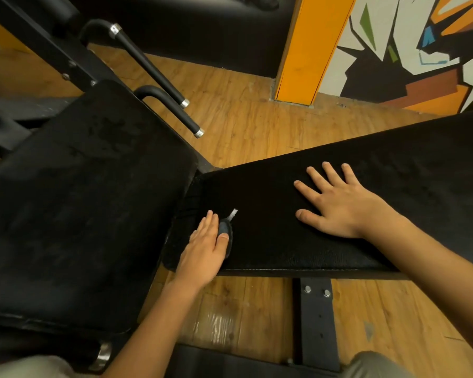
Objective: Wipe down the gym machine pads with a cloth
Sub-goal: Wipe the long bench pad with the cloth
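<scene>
A long black bench pad (410,170) runs from the middle to the right. Over its left end lies a black cloth (193,205), hard to tell from the pad, with a small grey patch and white tag (228,223) showing. My left hand (202,253) lies flat on the cloth with straight fingers, the thumb on the grey patch. My right hand (337,205) rests flat on the bare pad further right, fingers spread. A second, wider black pad (79,203) sits to the left, touching the bench's end.
Two black handle bars with chrome caps (159,75) (185,118) stick out behind the left pad. A black steel frame post (316,317) stands under the bench on the wooden floor (246,124). An orange pillar (309,50) and a painted wall (410,50) are behind.
</scene>
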Demonstrator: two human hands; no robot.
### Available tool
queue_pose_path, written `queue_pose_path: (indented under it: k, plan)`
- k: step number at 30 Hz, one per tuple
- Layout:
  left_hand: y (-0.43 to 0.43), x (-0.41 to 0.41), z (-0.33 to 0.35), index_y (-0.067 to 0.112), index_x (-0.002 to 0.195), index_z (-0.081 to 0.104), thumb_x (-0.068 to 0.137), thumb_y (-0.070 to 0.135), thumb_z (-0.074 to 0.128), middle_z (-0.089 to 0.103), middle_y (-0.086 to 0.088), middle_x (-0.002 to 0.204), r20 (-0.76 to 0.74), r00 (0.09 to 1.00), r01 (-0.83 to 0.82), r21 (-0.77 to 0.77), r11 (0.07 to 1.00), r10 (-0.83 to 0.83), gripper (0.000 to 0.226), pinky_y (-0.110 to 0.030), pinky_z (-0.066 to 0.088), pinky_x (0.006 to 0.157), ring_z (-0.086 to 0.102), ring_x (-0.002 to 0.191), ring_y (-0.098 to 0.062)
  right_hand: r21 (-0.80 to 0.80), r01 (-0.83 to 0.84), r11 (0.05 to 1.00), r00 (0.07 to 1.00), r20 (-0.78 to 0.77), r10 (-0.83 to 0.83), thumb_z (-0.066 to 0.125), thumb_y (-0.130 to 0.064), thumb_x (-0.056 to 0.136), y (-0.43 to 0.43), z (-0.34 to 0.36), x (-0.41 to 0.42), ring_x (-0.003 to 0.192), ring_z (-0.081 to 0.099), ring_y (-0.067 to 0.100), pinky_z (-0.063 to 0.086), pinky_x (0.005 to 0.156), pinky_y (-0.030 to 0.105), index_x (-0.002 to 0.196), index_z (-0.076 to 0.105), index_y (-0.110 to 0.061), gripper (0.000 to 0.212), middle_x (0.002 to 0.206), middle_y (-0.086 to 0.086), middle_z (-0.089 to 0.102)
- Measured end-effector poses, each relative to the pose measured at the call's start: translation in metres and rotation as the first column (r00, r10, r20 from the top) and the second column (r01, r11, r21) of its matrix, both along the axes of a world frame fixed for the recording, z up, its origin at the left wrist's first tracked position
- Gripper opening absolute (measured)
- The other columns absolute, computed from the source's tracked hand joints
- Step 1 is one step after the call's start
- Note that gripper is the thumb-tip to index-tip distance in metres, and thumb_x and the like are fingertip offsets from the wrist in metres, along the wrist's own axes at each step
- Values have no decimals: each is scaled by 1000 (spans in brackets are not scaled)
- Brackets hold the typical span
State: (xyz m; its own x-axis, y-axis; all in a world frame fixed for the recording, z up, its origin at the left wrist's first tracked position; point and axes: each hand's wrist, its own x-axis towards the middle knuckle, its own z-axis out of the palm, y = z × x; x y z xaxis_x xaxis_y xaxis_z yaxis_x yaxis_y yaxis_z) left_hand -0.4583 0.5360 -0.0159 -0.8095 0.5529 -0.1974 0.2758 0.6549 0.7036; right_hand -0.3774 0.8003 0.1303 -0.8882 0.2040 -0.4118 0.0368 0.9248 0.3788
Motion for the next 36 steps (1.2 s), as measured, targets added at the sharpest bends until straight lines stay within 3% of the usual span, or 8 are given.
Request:
queue_pose_path:
  k: [5,10,13,18,30,36]
  plan:
    - [-4,12,-4,24,163,8,111,38,23,0,12,169,-13,1000,-17,28,999,18,56,-28,2,121,-6,145,7,-12,7,1000,1000,-18,-8,-7,-77,84,-2,2,1,155,-15,38,-5,124,60,163,-10,-31,91,170,12,-12]
    - [5,-4,-8,21,163,11,112,32,23,2,8,170,-12,1000,-1,18,1000,2,54,-30,3,123,-2,153,-3,-8,15,1000,1000,-11,-15,-4,-75,85,-3,4,2,155,-16,38,-6,125,59,163,-9,-31,89,170,12,-12]
    - [15,-22,-9,17,163,12,112,30,23,4,4,171,-17,999,-27,4,1000,27,54,-34,6,125,0,155,-8,-3,9,1000,1000,-11,-9,-12,-79,81,-3,3,2,156,-16,38,-6,125,59,163,-9,-31,95,171,11,-11]
    - [38,-69,-12,12,162,13,111,28,21,6,-3,171,-28,999,-42,-42,998,40,54,-39,8,127,2,157,-15,24,-1,1000,1000,0,1,-41,-84,53,1,-3,0,156,-14,37,-4,126,58,162,-10,-33,124,171,10,-11]
    - [82,-147,-22,9,162,13,110,31,16,8,-7,171,-197,980,-4,-151,988,-26,56,-45,-6,126,3,157,-18,5,3,1000,1000,-30,-3,-37,-84,58,3,-7,-2,156,-16,34,-6,126,56,161,-12,-36,116,171,8,-12]
    - [57,-122,-30,11,162,12,110,33,17,6,-6,171,-139,990,1,-131,991,-20,57,-49,-5,126,2,157,-18,8,-1,1000,1000,-20,1,-39,-84,57,0,-6,-1,156,-15,35,-5,126,57,162,-11,-35,119,171,10,-11]
